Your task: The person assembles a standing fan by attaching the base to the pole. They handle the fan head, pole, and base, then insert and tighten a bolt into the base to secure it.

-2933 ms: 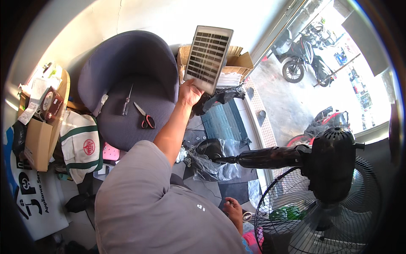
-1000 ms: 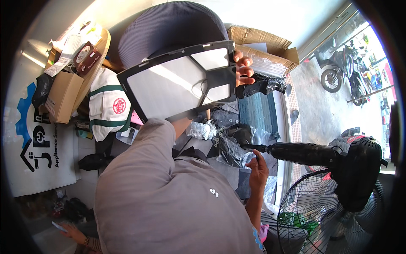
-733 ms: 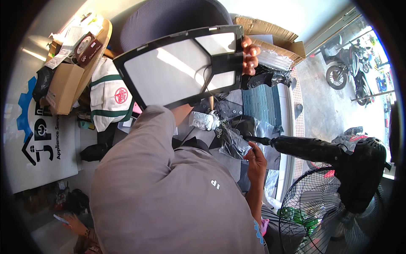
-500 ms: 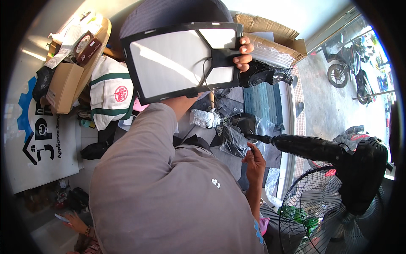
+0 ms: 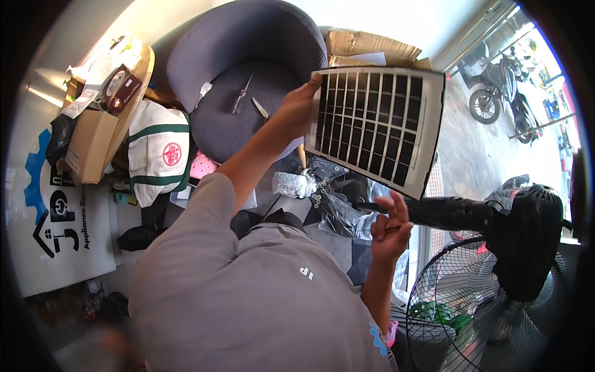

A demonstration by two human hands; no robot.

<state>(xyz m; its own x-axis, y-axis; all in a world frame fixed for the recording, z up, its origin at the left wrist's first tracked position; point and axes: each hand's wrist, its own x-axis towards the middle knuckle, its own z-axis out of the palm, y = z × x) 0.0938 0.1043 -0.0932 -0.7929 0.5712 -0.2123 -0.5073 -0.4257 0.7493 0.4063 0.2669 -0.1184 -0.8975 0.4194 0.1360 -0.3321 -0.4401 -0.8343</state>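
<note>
My left hand [image 5: 304,106] is closed on the left edge of a small solar panel [image 5: 370,124]. The panel is held up tilted, its dark cells and pale frame facing me. Just below its lower right corner is my right hand [image 5: 390,234], some fingers raised, the thumb and another finger pinched around a small dark thing I cannot make out. Beneath the panel lie crumpled clear plastic [image 5: 341,211] and a foil-wrapped bundle [image 5: 290,185].
A grey round-backed chair [image 5: 214,133] holds a screwdriver [image 5: 238,102] and a pointed tool [image 5: 260,108]. To the right stands a black fan [image 5: 527,248]. At left are a canvas bag [image 5: 155,133] and a cardboard box [image 5: 93,142]; another person's blurred hand [image 5: 114,341] shows lower left.
My left hand has swung the panel right and down and turned it from its black-framed back to its cell side. The chair seat has come into view. My right hand has shifted slightly right.
</note>
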